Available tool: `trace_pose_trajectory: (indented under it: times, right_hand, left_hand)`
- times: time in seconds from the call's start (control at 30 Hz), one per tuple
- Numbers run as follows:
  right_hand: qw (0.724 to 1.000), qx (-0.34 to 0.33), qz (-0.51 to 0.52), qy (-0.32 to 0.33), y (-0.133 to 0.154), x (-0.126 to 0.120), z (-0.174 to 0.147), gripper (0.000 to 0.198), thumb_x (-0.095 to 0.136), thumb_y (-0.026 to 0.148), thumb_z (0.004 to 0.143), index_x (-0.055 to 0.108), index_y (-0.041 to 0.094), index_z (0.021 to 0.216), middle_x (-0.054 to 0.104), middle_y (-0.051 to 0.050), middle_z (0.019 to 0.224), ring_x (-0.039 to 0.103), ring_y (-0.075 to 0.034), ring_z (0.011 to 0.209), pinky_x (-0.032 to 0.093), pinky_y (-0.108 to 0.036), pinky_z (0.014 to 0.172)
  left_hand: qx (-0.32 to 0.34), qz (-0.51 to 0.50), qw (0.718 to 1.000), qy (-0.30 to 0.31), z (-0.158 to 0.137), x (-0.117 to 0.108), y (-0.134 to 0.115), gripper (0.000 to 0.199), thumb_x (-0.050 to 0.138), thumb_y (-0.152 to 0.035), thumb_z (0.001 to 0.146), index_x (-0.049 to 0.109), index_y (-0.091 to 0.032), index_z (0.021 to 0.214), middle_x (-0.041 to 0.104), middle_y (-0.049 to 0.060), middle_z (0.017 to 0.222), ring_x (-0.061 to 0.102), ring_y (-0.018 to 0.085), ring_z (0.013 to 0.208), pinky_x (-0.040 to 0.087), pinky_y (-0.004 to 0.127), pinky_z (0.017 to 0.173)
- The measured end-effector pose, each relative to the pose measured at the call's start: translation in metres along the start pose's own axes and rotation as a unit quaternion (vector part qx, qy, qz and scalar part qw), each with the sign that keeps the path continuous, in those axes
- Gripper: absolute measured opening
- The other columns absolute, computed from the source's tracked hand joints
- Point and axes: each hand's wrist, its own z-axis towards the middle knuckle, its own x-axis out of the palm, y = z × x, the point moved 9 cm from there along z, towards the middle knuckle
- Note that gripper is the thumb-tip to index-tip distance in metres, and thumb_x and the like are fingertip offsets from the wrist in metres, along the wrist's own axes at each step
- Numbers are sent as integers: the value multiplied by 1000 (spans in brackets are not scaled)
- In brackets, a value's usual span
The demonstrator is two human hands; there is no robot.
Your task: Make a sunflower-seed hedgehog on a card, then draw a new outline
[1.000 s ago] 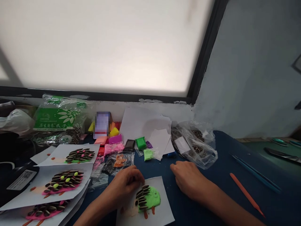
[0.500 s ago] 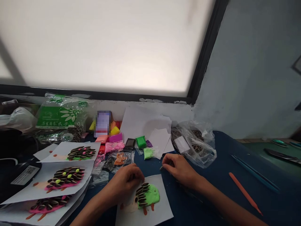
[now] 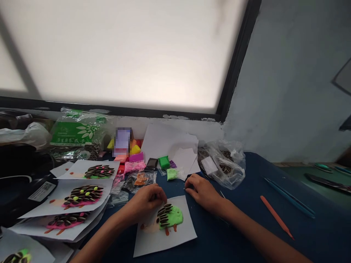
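My left hand (image 3: 149,200) rests over the upper left of a white sheet (image 3: 181,246), its fingers curled together; what they hold, if anything, is hidden. On that sheet is a hedgehog picture: a light green clay body (image 3: 176,217), a pale peach head (image 3: 150,227) and small brown feet. Rows of striped sunflower seeds (image 3: 164,214) stand in the clay, just right of my left fingertips. To the right, beyond the sheet, my right hand (image 3: 204,191) lies low on the dark blue table with thumb and fingers bent together. Anything between those fingertips is too small to make out.
Finished-looking hedgehog sheets (image 3: 82,195) are stacked at left. Behind lie clay packets (image 3: 164,162), white papers (image 3: 164,140), a green seed bag (image 3: 74,133) and a clear bag of seeds (image 3: 225,164). An orange clay tool (image 3: 275,215) and blue tweezers (image 3: 290,199) lie at right.
The view has shifted slightly, showing another sheet at lower left. My right hand has moved a little over the table, and the small seed by its fingertips no longer shows clearly. My left hand stays put.
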Motion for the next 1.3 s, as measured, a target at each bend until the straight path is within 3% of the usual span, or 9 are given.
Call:
trace_pose_trajectory:
  times: [0.23, 0.4, 0.63, 0.77, 0.97, 1.3]
  right_hand:
    - [999, -16, -34, -16, 4, 9, 2, 8, 55, 8, 86, 59, 14, 89, 62, -7, 95, 60, -18, 80, 44, -27, 68]
    - [999, -26, -25, -37, 10, -3, 2, 11, 50, 7, 89, 58, 15, 89, 64, -6, 90, 60, -18, 79, 43, -27, 69]
    - [989, -98, 110, -21, 45, -7, -19, 13, 52, 13, 90, 64, 17, 88, 67, -4, 88, 60, -15, 78, 44, -24, 67]
    - [986, -136, 92, -15, 60, -1, -30, 17, 54, 9, 87, 68, 18, 88, 66, -3, 86, 60, -14, 76, 42, -23, 66]
    - [990, -127, 60, -12, 62, 4, -34, 15, 59, 8, 85, 70, 18, 82, 64, -1, 80, 59, -12, 69, 39, -21, 60]
    - [991, -120, 62, -2, 64, 12, -31, 17, 58, 9, 85, 72, 18, 86, 68, -3, 84, 63, -14, 74, 43, -21, 65]
  left_hand:
    - [0, 1, 1000, 1, 0, -1, -1, 23, 50, -18, 75, 72, -19, 79, 60, 1, 80, 54, 15, 69, 40, 24, 61]
    - [2, 4, 1000, 7, -1, -3, -8, 22, 50, -19, 75, 72, -18, 79, 62, 2, 80, 56, 16, 71, 42, 24, 64]
    - [6, 17, 1000, 1, 0, -2, -3, 22, 51, -20, 74, 73, -19, 80, 63, 2, 82, 56, 16, 72, 42, 24, 66]
    - [14, 13, 1000, -5, 1, -2, -3, 21, 51, -20, 73, 72, -19, 78, 63, 1, 80, 55, 14, 70, 41, 22, 64]
    - [12, 21, 1000, -3, 1, -2, -3, 21, 51, -23, 75, 72, -19, 79, 63, 1, 82, 55, 15, 71, 42, 22, 63]
    - [16, 25, 1000, -2, 1, -2, -3, 22, 52, -23, 75, 73, -20, 80, 63, 1, 80, 55, 15, 70, 41, 23, 64]
